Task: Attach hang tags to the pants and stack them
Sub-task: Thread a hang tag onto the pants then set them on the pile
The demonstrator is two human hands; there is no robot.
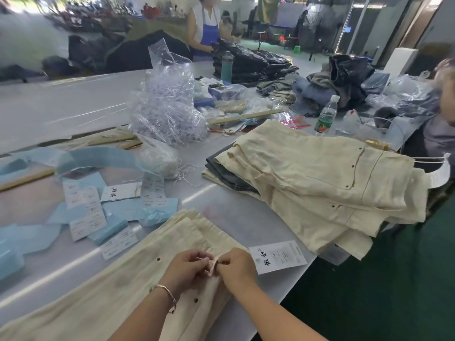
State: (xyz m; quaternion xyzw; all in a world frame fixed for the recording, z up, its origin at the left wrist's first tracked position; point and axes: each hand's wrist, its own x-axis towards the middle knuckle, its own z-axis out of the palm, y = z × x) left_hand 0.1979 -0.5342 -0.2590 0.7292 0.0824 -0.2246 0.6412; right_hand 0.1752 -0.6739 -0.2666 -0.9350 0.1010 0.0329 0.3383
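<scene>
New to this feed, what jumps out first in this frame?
Front and centre, the left hand and right hand pinch a small pinkish loop over cream pants laid on the table, with a white hang tag just to the right. A stack of cream pants fills the right side. Behind, mid-table, sits a clear bag of white strings.

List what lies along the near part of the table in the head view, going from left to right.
Blue paper strips and loose tags → cream pants being worked on → left hand → right hand, both pinching a loop at the waistband → white hang tag → stack of cream pants.
</scene>
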